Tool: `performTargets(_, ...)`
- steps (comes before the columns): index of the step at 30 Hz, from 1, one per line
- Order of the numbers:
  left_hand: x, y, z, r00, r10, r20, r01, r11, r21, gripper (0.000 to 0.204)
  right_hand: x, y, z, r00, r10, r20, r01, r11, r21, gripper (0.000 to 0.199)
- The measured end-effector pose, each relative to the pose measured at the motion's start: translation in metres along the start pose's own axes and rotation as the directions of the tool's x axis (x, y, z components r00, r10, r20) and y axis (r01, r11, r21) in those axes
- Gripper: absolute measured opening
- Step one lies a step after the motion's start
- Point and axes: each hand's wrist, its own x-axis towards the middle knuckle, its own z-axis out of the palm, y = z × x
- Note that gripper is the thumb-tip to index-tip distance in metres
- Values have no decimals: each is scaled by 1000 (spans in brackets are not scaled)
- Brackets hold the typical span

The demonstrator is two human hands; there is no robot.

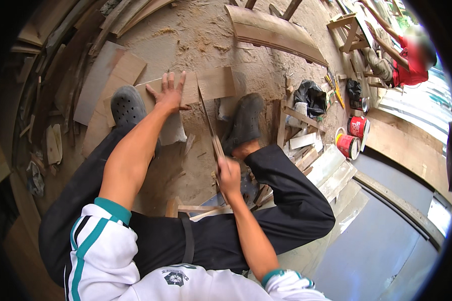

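A thin light-brown board (217,83) lies crosswise between my feet, low above the ground. My left hand (170,94) presses flat on its left part with the fingers spread. My right hand (229,176) is closed around the handle of a handsaw (206,116). The narrow blade runs away from me and crosses the board just right of my left hand. My left clog (128,106) rests by the board's left end, and my right clog (247,120) stands close to its right end. A pale block (174,131) shows under the board.
Stacked planks and scrap wood (75,75) line the left side. A curved wooden panel (276,34) lies at the far side. Offcuts (306,150), a black plastic bag (311,98) and red cans (347,144) are at right. Another person in red (412,65) works at the far right.
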Motion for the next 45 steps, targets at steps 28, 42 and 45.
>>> performTargets(28, 37, -28, 33, 862, -47, -505, -95, 963, -253, 67, 52, -11, 24, 921, 332, 204, -390, 769, 507, 39)
performTargets(42, 36, -13, 29, 788, -191, -586, 91, 976, -196, 59, -39, -44, -20, 917, 350, 190, -373, 922, 105, 51)
performTargets(45, 34, -17, 36, 756, -187, -627, 94, 980, -178, 59, -41, -29, -15, 953, 239, 187, -254, 965, 64, 52)
